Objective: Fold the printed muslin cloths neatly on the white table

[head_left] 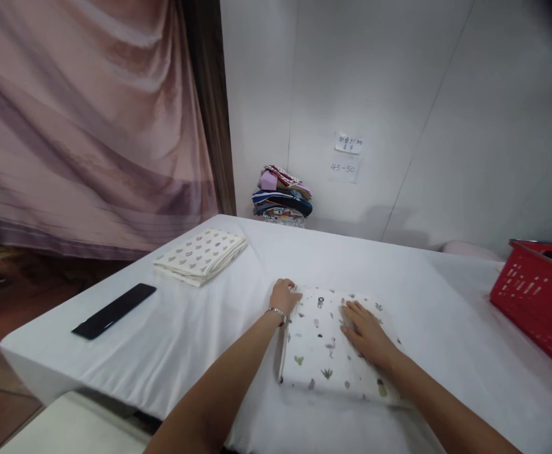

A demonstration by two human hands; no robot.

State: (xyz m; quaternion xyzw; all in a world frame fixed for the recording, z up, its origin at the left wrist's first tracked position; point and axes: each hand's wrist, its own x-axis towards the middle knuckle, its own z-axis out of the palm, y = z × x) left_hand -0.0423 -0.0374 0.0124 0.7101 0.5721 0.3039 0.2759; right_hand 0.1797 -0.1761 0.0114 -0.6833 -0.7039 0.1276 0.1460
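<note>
The person's two bare hands are working at a white-covered desk (195, 328), where a folded white printed cloth (316, 350) is lying flat near the front edge. Its print is showing a flamingo, cacti, a pineapple and small leafy plants. The left hand (283, 294), wearing a bracelet (277, 311) at the wrist, is touching the cloth's far left corner; its fingers are bending there, and I cannot tell whether that grip is pinching the fabric or only resting against it. The right hand (368, 334) is lying palm down on the right part of the cloth, its grip spreading wide and flat, with nothing enclosed.

To the left, a second folded cloth (203, 249) with rows of small grey motifs is resting near the far left edge of the desk, well apart from both hands. A flat black slab (114, 311) is lying in front of it, nearer the left edge. At the far right, a red plastic basket (534, 302) is standing. Behind the desk, a stack of folded fabrics (283, 192) is sitting against the pale wall (375, 82), and handwritten paper notes (346, 157) are hanging beside it, the lower one reading "45-50". A pinkish curtain (91, 120) is draping on the left.
</note>
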